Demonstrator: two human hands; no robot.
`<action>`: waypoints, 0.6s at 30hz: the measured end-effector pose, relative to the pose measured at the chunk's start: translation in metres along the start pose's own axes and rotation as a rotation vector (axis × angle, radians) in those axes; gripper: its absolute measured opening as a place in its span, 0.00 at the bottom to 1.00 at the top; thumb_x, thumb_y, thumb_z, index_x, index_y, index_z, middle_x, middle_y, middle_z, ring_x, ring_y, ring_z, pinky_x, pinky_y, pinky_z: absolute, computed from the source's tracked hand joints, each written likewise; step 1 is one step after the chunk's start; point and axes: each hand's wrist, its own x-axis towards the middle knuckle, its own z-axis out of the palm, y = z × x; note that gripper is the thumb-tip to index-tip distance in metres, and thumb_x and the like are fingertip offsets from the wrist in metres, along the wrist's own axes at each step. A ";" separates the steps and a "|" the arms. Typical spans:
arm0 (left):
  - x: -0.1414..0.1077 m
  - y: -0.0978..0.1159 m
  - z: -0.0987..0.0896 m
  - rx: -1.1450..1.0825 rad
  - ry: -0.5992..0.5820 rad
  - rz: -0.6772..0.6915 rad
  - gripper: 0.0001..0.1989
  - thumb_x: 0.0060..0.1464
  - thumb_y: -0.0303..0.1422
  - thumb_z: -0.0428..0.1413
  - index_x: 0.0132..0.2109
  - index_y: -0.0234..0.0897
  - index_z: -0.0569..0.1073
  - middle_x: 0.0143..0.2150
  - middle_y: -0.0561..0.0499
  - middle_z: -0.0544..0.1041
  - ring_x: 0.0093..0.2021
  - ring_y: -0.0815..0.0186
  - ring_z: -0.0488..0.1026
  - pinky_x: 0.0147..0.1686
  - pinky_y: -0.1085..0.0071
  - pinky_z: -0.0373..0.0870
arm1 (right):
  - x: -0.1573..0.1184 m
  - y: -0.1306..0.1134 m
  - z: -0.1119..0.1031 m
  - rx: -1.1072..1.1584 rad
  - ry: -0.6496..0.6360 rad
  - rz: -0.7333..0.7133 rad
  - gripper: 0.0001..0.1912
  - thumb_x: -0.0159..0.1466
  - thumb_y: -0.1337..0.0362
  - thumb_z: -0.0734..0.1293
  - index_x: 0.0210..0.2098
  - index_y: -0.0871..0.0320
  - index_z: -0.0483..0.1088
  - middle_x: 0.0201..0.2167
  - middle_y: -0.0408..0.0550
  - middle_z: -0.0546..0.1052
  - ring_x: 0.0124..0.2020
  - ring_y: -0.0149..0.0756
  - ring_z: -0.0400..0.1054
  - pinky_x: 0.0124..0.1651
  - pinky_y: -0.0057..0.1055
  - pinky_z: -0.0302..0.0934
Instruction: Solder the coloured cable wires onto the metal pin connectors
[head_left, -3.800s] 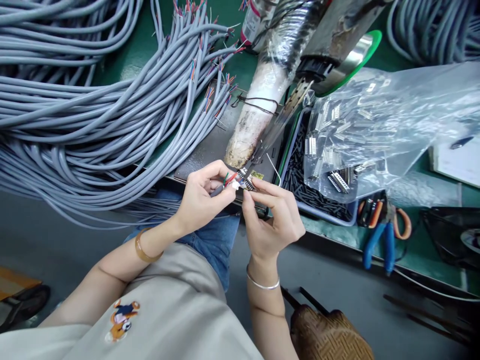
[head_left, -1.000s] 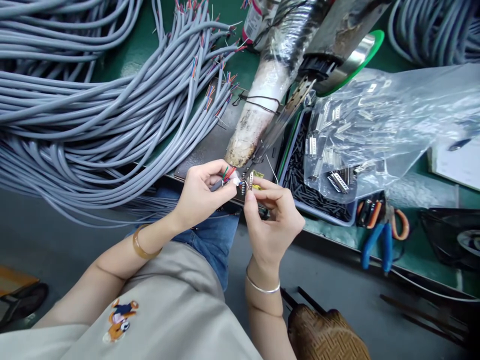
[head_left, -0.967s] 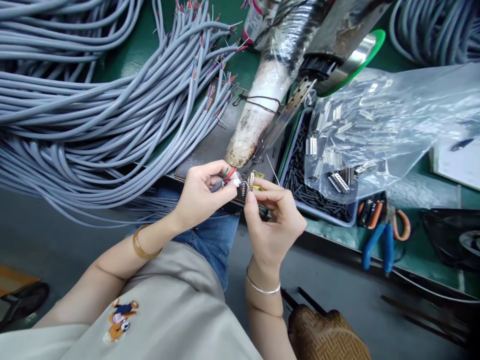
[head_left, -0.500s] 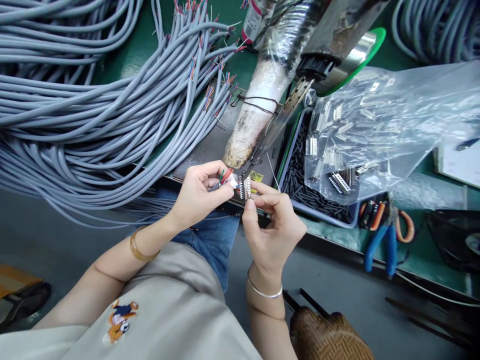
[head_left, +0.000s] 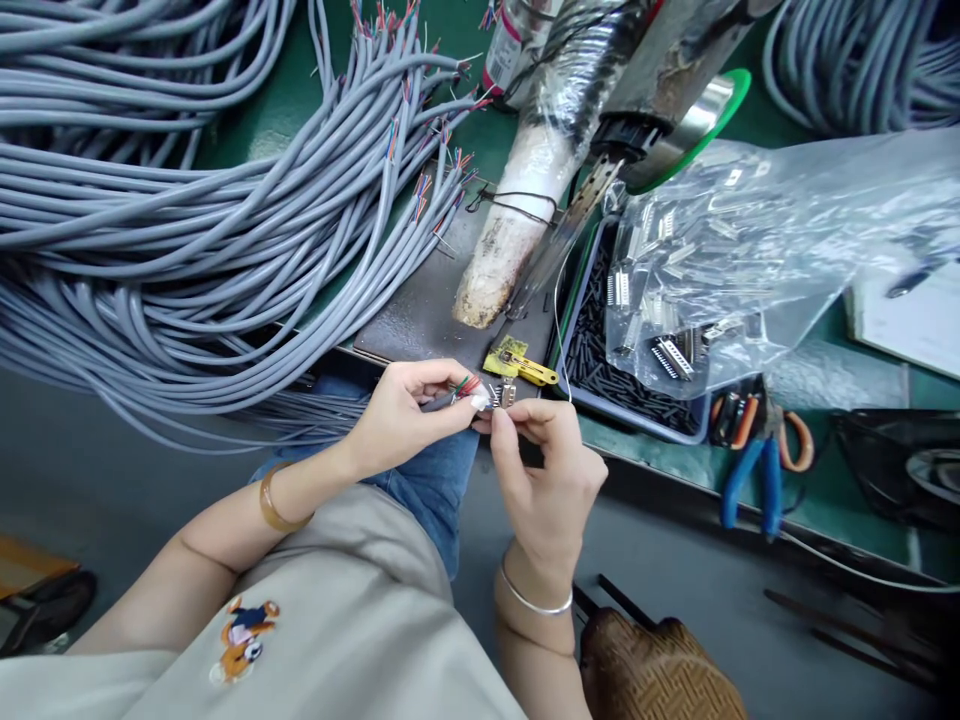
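My left hand (head_left: 409,415) pinches the stripped end of a grey cable (head_left: 437,402), its thin coloured wires (head_left: 468,385) fanning up between thumb and fingers. Between the thumb and fingertips of my right hand (head_left: 551,465) is a small metal multi-pin connector (head_left: 505,393). The wire ends and the connector's pins meet closely; which wires touch which pins is too small to tell. Just beyond the hands are a yellow-handled tool (head_left: 534,370) and a yellow sponge (head_left: 501,354). The soldering iron tip and the wrapped nozzle (head_left: 480,298) stand above, apart from the connector.
Bundles of grey cables (head_left: 187,215) cover the left of the green bench. On the right, a blue tray (head_left: 694,437) of small black sleeves sits partly under a clear bag (head_left: 810,230) of connectors. Blue-handled pliers (head_left: 771,485) lie by the bench edge. A spool (head_left: 712,110) stands behind.
Both hands have come down toward me with the cable and connector, away from the iron tip. The yellow-handled tool and sponge now show more fully.
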 end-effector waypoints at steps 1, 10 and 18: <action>-0.003 -0.001 -0.001 0.012 0.007 0.026 0.04 0.51 0.27 0.64 0.36 0.32 0.79 0.33 0.50 0.81 0.30 0.73 0.75 0.33 0.79 0.73 | -0.003 -0.002 -0.001 0.020 0.018 0.031 0.03 0.68 0.64 0.69 0.38 0.53 0.70 0.29 0.39 0.78 0.27 0.28 0.76 0.33 0.25 0.70; -0.023 0.004 -0.008 0.165 -0.241 0.381 0.07 0.57 0.23 0.60 0.37 0.35 0.83 0.35 0.45 0.86 0.35 0.67 0.81 0.37 0.74 0.77 | 0.004 -0.007 -0.013 0.588 -0.085 0.318 0.12 0.69 0.57 0.69 0.34 0.54 0.65 0.20 0.34 0.75 0.12 0.22 0.61 0.16 0.20 0.56; -0.018 0.008 -0.007 -0.128 -0.054 -0.224 0.08 0.49 0.32 0.65 0.34 0.31 0.78 0.24 0.52 0.78 0.17 0.77 0.65 0.17 0.80 0.62 | -0.003 -0.021 -0.007 0.166 0.483 0.118 0.05 0.69 0.62 0.69 0.38 0.57 0.70 0.32 0.42 0.82 0.19 0.26 0.71 0.22 0.24 0.62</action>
